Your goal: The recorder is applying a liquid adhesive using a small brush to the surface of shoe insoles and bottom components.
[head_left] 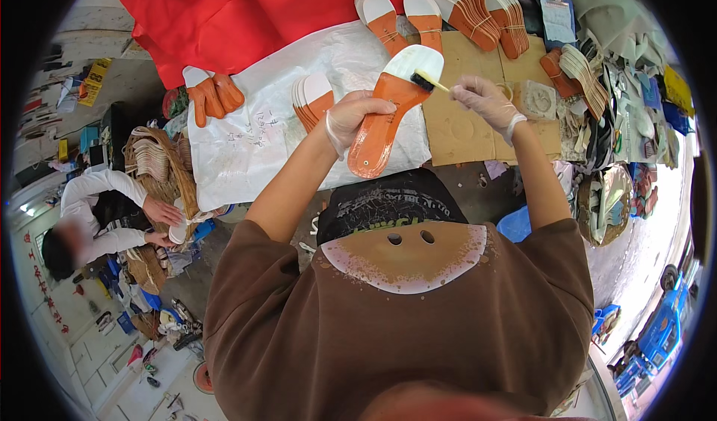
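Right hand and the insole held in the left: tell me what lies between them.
In the head view, a brush lies between the right hand and the insole, its dark bristles over the insole, its pale handle toward the hand.

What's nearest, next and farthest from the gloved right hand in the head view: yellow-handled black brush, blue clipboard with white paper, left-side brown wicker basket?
1. Yellow-handled black brush: in the right hand.
2. Blue clipboard: upper right.
3. Brown wicker basket: far left.

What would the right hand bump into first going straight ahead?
Likely the orange-white insole in the left hand; the brush in the right hand seems against it, though depth is unclear.
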Action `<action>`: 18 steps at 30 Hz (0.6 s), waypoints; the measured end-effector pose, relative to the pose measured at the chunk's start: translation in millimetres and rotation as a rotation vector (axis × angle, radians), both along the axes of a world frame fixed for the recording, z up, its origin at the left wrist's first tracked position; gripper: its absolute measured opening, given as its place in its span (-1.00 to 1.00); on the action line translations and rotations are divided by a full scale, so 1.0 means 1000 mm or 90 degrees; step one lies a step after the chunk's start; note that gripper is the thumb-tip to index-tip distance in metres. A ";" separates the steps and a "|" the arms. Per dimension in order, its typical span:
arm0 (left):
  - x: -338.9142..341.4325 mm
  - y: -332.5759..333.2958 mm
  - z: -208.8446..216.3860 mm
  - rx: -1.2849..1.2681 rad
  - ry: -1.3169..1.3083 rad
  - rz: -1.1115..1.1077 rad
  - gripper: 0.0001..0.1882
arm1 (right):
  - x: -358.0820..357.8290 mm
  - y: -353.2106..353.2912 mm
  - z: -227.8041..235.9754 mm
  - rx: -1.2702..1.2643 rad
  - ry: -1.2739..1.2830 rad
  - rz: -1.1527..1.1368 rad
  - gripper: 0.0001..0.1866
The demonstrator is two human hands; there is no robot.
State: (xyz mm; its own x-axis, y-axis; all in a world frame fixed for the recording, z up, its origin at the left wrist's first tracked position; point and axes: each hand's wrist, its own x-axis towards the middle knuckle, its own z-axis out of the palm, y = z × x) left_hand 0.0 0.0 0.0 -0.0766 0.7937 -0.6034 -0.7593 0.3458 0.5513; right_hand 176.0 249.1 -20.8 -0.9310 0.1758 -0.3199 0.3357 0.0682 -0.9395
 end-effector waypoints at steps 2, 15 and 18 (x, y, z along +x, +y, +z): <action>0.006 0.002 0.004 0.005 -0.012 0.004 -0.67 | 0.004 0.005 -0.012 0.265 -0.040 -0.138 -0.78; 0.000 0.002 -0.005 -0.097 0.319 -0.045 -0.83 | -0.022 0.015 0.008 0.458 0.040 -0.273 -0.71; -0.001 -0.004 -0.001 -0.102 1.353 -0.192 -0.96 | -0.014 -0.019 0.022 0.273 0.017 -0.267 -0.70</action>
State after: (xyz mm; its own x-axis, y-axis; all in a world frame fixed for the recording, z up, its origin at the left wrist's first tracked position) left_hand -0.8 -3.8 -1.1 -0.4638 0.8722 0.1553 0.8753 0.4240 0.2327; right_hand 162.2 229.9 0.8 -0.7606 0.6386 -0.1166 0.3929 0.3100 -0.8658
